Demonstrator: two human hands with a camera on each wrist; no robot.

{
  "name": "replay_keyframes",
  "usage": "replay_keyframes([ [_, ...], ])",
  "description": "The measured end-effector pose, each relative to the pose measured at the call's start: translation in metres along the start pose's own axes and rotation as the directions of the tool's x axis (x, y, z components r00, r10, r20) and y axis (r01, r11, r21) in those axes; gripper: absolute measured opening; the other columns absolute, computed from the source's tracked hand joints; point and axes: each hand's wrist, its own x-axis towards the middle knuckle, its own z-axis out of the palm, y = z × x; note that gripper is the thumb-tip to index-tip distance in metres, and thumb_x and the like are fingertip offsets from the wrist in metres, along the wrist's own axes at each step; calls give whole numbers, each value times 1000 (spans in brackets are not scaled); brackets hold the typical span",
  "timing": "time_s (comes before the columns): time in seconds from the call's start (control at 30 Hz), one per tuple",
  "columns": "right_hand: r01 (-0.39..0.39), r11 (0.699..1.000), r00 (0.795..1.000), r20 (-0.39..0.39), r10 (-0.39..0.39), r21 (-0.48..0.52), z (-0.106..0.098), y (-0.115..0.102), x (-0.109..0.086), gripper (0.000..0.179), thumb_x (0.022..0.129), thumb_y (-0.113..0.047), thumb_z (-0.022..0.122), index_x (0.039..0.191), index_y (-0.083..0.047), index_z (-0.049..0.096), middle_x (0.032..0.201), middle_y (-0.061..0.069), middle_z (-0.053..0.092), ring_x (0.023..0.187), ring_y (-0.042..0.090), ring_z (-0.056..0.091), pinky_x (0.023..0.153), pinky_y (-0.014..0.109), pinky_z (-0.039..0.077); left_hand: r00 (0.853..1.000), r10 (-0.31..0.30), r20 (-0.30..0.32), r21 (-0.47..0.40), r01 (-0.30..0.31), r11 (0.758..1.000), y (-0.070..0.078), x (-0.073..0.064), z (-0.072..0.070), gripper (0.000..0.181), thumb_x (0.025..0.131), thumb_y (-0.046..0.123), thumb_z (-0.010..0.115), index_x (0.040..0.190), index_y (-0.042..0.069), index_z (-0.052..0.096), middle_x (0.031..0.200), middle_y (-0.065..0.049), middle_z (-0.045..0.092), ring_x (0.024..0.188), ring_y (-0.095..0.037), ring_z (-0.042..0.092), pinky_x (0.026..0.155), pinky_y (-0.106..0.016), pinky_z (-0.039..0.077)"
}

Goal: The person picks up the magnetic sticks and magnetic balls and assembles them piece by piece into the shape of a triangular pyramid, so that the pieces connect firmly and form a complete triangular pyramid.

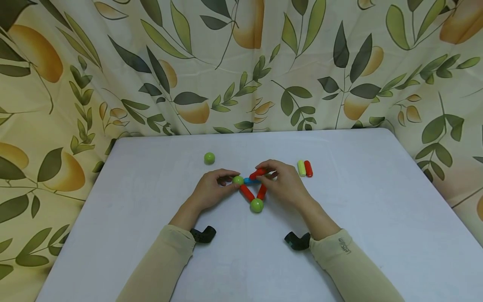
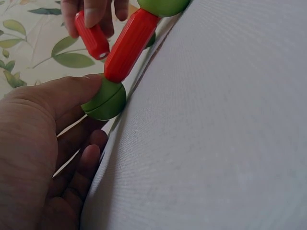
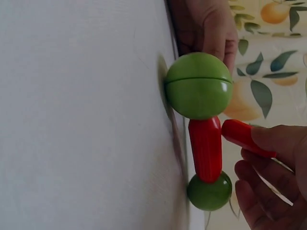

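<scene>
My left hand (image 1: 212, 189) pinches a green ball (image 1: 238, 180) at the left corner of a small triangle lying on the table. Two red rods (image 1: 247, 193) run from the triangle's back corners to a green ball (image 1: 257, 205) at its front. Along the back side lies a blue rod (image 1: 249, 181); its right end and the right corner are mostly hidden by my right hand (image 1: 284, 184). Between thumb and fingers, that hand holds a loose red rod (image 3: 242, 136), raised just above the blue one. In the left wrist view, the left thumb presses on the green ball (image 2: 106, 98).
Behind my left hand sits a loose green ball (image 1: 209, 158). A yellow-green rod (image 1: 301, 168) and a red rod (image 1: 308, 168) lie side by side beyond the right hand. The white table (image 1: 151, 155) ends at a curtain (image 1: 241, 92) printed with fruit and leaves.
</scene>
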Motion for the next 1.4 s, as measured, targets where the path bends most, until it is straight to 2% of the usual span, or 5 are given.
replay_keyframes([
  [0.3,11,1000,1000,7,-11,-20,9,-2,-2,25,93,-16,79,118,-19,74,111,-1,76,102,23,68,89,40,59,1000,-7,17,6,7,1000,3,-1,-2,30,92,39,79,121,32,76,118,10,73,104,-14,67,92,-38,54],
  [0.47,18,1000,1000,23,-18,-23,11,-4,-2,24,92,-18,80,116,-19,75,110,-1,76,97,22,68,85,37,58,1000,-8,20,10,8,1000,3,-1,-2,30,92,40,79,121,34,76,120,11,73,105,-14,67,93,-38,54],
  [0.63,15,999,999,33,-14,-44,12,-6,-3,25,92,-19,81,116,-20,76,109,-1,76,95,21,68,79,32,56,1000,-7,20,9,7,1000,3,-1,-1,29,92,40,79,120,35,76,121,11,72,107,-13,67,94,-39,54],
  [1.0,38,997,999,16,-38,-64,13,-6,-2,27,90,-21,82,116,-21,78,108,-1,76,92,21,67,76,31,55,1000,-2,13,5,2,1000,2,-1,-1,29,92,39,79,120,35,76,121,11,73,107,-14,67,95,-39,55],
  [1.4,78,995,997,16,-77,-55,12,-4,-2,33,89,-24,83,122,-23,79,109,-4,78,98,20,64,75,32,51,1000,16,11,17,-17,1000,3,-2,-2,28,92,38,79,120,35,76,118,11,74,104,-12,68,93,-37,55],
])
